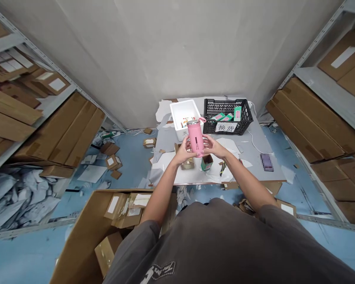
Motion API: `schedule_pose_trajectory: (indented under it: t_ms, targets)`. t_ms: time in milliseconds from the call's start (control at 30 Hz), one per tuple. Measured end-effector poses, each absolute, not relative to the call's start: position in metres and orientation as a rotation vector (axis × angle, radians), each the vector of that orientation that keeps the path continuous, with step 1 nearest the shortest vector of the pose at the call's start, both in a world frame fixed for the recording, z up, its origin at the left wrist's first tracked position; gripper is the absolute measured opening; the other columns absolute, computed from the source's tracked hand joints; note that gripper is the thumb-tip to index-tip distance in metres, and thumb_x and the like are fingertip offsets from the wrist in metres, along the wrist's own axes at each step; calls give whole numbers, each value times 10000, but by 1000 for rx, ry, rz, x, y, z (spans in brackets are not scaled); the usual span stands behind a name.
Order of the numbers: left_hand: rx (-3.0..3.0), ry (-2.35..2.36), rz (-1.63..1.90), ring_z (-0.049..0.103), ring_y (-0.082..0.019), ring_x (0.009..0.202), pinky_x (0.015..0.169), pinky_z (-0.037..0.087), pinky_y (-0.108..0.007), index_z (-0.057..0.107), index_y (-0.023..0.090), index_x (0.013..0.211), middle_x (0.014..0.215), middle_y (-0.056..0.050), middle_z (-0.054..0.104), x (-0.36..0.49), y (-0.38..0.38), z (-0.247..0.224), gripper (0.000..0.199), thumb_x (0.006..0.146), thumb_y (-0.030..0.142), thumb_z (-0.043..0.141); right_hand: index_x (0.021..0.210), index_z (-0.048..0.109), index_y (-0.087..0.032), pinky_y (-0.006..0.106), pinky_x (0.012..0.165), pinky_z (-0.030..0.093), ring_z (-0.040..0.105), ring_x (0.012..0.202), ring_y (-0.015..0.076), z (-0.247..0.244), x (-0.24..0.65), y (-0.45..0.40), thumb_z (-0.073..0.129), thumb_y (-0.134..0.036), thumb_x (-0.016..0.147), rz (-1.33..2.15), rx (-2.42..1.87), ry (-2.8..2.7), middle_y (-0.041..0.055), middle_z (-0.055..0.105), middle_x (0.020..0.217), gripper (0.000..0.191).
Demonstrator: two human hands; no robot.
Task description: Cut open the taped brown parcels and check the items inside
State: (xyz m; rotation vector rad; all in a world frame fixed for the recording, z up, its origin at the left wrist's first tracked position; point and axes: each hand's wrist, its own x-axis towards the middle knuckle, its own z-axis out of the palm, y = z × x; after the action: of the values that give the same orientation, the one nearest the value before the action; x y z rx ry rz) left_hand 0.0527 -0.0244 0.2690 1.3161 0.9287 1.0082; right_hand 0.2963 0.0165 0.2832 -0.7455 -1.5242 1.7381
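Note:
Both my hands hold a pink tumbler [196, 138] upright above the table, its dark lettering facing me and a pink strap loop at its top. My left hand [183, 152] grips the lower left side, and my right hand [214, 146] wraps the lower right side. Beneath them on the table stand an open green box [206, 162] and a small brown carton [187, 164], partly covered by my left hand. A yellow-and-black cutter [223, 169] lies to the right of the green box.
A white bin [177, 118] and a black crate [242, 127] with several green-and-pink boxes stand at the back of the table [258, 142]. A phone [266, 162] lies at the right. A large open carton [77, 236] is at my left; shelves with cartons flank both sides.

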Motion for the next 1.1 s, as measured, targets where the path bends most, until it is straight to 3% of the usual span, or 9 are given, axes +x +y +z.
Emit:
schedule_pose_trajectory:
  t_ms: [100,267,467,700,800,933,1100]
  targets:
    - [1330,953,1002,667,-350,1328,1044,622,-517,226,391,1760,1521,-156,601,52,-30,278,1398,641,430,1063,1608,485,-358,483,1082,612,723,1171,261,272,291,3,1019,-428,693,1726,-743,-1490,82,682,1386,1062]
    - [1371,1002,969,677,-352,1302,1000,645,-482,253,386,1767,1538,-159,576,52,-35,284,1398,632,456,1067,1605,501,-361,472,989,649,737,1062,251,275,293,1,1021,-444,669,1738,-774,-1499,65,692,1293,1074]
    - [1403,1015,922,677,-330,1275,994,641,-461,238,374,1779,1515,-156,581,51,-36,282,1411,639,476,1063,1575,511,-325,478,1014,632,734,1074,262,271,292,-3,1024,-443,624,1724,-778,-1475,63,702,1242,1086]
    - [1434,1084,1025,675,-315,1282,1043,613,-463,207,343,1794,1522,-158,591,61,-36,282,1320,739,453,993,1593,486,-304,432,881,657,711,963,235,272,288,-7,963,-398,648,1608,-944,-1522,59,680,1209,1063]
    - [1397,1198,1112,702,-290,1199,997,624,-447,226,346,1788,1510,-153,594,68,-33,283,1280,750,440,970,1608,481,-307,450,908,655,700,1005,248,277,287,-11,953,-407,661,1492,-977,-1570,87,668,1287,1063]
    - [1387,1102,1102,714,-265,1153,984,624,-425,248,349,1782,1460,-128,622,71,-30,286,1221,778,456,933,1631,443,-344,488,981,643,725,1091,285,282,285,-16,982,-449,654,1652,-860,-1532,84,692,1295,1121]
    - [1379,1175,1143,699,-295,1199,956,636,-418,190,351,1798,1459,-141,611,68,-30,289,1373,693,453,999,1655,413,-345,495,997,639,711,1149,302,283,277,-24,995,-457,617,1516,-955,-1495,96,666,1335,1196]
